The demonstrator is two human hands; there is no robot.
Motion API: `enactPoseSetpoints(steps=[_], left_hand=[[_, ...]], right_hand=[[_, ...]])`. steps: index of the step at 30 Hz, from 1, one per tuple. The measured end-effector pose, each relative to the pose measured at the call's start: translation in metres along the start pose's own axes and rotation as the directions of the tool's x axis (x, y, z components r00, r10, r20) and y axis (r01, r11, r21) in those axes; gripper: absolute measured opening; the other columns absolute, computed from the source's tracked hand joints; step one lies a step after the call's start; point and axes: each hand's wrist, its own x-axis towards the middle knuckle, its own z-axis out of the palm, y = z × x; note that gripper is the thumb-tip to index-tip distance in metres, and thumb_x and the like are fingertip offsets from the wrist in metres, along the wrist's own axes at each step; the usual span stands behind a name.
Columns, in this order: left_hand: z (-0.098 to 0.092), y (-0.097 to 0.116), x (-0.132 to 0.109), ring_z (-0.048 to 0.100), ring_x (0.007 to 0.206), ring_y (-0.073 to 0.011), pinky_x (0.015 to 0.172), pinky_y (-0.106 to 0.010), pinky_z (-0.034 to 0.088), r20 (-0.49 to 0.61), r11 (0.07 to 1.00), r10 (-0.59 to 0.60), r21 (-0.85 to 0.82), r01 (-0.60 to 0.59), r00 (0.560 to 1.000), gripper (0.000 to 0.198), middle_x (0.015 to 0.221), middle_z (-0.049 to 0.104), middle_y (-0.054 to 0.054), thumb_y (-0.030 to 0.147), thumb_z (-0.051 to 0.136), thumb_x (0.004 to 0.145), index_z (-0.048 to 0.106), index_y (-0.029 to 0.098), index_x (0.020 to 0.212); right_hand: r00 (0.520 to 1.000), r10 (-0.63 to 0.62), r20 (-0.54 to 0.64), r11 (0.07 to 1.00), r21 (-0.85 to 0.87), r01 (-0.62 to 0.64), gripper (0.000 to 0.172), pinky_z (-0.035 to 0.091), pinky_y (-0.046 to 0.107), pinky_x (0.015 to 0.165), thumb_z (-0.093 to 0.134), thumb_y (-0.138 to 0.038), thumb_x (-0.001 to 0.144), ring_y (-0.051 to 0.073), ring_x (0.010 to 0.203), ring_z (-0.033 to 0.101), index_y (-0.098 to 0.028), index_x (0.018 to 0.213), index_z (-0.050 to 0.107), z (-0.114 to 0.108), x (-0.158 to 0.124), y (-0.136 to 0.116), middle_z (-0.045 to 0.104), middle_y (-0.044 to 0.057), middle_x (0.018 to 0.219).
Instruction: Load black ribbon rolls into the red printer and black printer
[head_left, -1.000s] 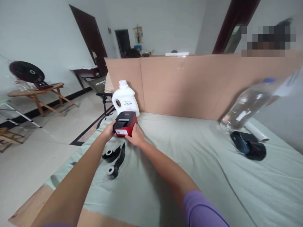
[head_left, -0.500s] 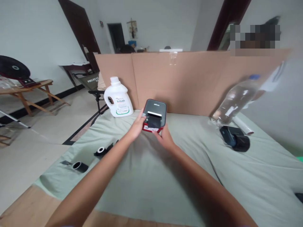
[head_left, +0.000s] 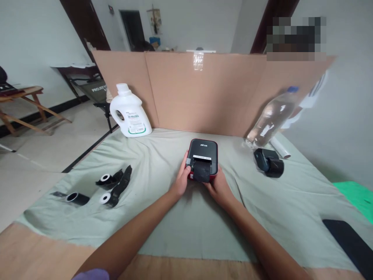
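Observation:
A small black and red label printer (head_left: 203, 149) is held between my two hands, over the middle of the green cloth. A strip of black ribbon or label (head_left: 201, 172) hangs out of its slot below a white strip. My left hand (head_left: 182, 178) grips the printer's left side, thumb on the top edge. Its right side and lower corner are held by my right hand (head_left: 219, 188), whose fingers are partly hidden under it. Whether the printer touches the cloth I cannot tell.
Black rolls (head_left: 109, 199) lie at left on the cloth (head_left: 175, 237). A white jug (head_left: 131, 112) and a clear bottle (head_left: 272, 116) stand before a cardboard panel (head_left: 201, 93). At right are a black device (head_left: 268, 162), a white roll (head_left: 280, 147) and a phone-like slab (head_left: 346, 241). A person sits behind the panel.
Both hands have brought the printer lower and nearer to me, keeping hold of it. My view has tilted down and turned right, showing more of the rolls and the dark slab.

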Motion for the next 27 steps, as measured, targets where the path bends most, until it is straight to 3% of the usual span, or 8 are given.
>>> enactPoseSetpoints(steps=[5, 18, 27], left_hand=[[-0.005, -0.005, -0.007, 0.016, 0.161, -0.0203, 0.133, -0.038, 0.013, -0.043, 0.998, -0.04, 0.052, 0.042, 0.998, 0.065, 0.174, 0.018, 0.003, 0.049, 0.042, 0.104, 0.026, 0.032, 0.165], [-0.007, 0.002, -0.015, 0.014, 0.161, -0.0207, 0.132, -0.034, 0.012, -0.019, 0.982, -0.003, 0.189, 0.007, 1.0, 0.071, 0.174, 0.018, -0.002, 0.058, 0.036, 0.105, 0.021, 0.027, 0.167], [-0.007, 0.0, -0.015, 0.013, 0.161, -0.0197, 0.132, -0.034, 0.011, -0.032, 0.98, -0.001, 0.197, 0.007, 0.999, 0.069, 0.174, 0.019, -0.002, 0.058, 0.036, 0.106, 0.022, 0.027, 0.166]], right_hand=[[0.997, 0.064, 0.039, 0.996, 0.053, -0.066, 0.053, 0.049, 0.055, 0.105, 0.066, -0.032, 0.09, 0.035, 0.12, 0.06, -0.021, 0.139, 0.048, 0.007, -0.002, 0.0, 0.06, 0.016, 0.135], [0.998, 0.047, 0.052, 0.996, 0.067, -0.05, 0.049, 0.05, 0.052, 0.103, 0.066, -0.028, 0.089, 0.034, 0.119, 0.06, -0.022, 0.135, 0.05, 0.006, -0.001, -0.007, 0.062, 0.015, 0.132], [0.995, 0.057, 0.082, 0.995, 0.072, -0.063, 0.05, 0.048, 0.053, 0.106, 0.066, -0.03, 0.091, 0.034, 0.123, 0.059, -0.021, 0.137, 0.05, 0.006, -0.003, -0.005, 0.059, 0.016, 0.137]])
